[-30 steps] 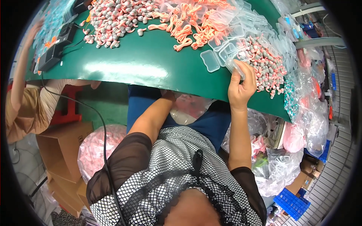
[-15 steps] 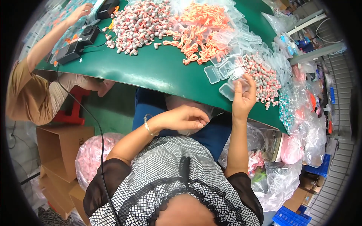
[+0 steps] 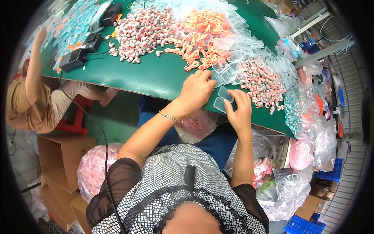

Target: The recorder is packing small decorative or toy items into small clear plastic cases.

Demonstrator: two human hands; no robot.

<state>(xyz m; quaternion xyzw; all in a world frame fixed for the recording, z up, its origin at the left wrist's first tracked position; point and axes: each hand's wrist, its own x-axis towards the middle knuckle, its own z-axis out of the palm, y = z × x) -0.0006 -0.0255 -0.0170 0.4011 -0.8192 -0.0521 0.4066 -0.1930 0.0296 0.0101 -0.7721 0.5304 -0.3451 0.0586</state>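
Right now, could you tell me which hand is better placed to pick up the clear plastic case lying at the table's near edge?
The right hand, probably. Its fingers already rest on the clear plastic case at the green table edge, while the left hand lies beside it, slightly further left.

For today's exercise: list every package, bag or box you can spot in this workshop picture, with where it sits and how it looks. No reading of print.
Clear plastic cases: small, see-through, at the green table's near edge, by both hands.
Cardboard boxes: brown, open, on the floor at left.
Pink-filled bag: round, clear plastic, beside the boxes.
Clear bags: heaped at right, pink and teal contents.
Blue crate: lower right corner.
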